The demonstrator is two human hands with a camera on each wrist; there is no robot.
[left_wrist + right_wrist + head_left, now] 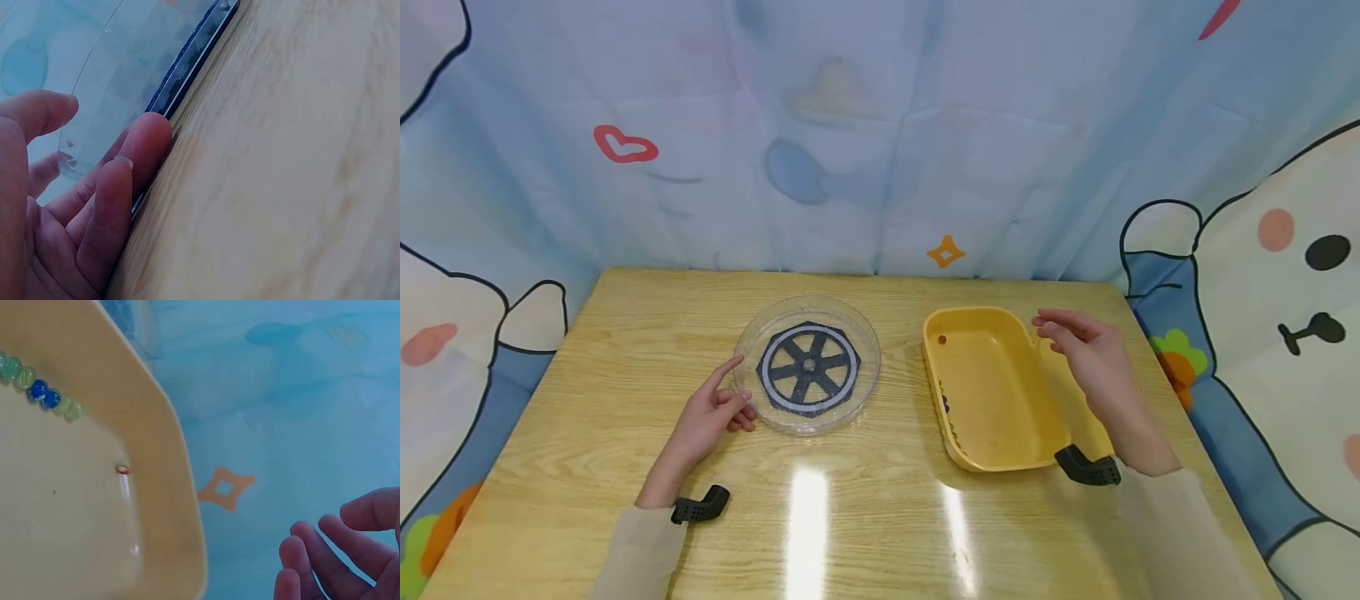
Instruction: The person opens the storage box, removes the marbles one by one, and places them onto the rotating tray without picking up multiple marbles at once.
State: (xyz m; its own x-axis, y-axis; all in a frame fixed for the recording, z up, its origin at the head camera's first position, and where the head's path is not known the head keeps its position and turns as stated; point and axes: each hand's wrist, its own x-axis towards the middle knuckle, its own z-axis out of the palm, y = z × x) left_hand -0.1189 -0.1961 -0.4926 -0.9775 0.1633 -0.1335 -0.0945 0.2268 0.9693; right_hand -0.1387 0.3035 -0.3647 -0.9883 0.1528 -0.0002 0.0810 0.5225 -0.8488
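against left grip [707,410], clear round dish [808,309]

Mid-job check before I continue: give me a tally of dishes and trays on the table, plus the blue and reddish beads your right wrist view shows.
Clear round plastic dish: 1
Yellow plastic tray: 1
Blue round beads: 2
Reddish round bead: 1
Total: 5

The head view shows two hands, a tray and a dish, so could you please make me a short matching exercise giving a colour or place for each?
Column one
1. Left hand
2. Right hand
3. Tray
4. Dish

Column two
A. Yellow, with beads inside
B. At the dish's left edge, fingers against it
C. Clear and round, with a dark spoked wheel shape showing in it
D. Overlapping the tray's right-hand part in the head view

Pairs: 1-B, 2-D, 3-A, 4-C
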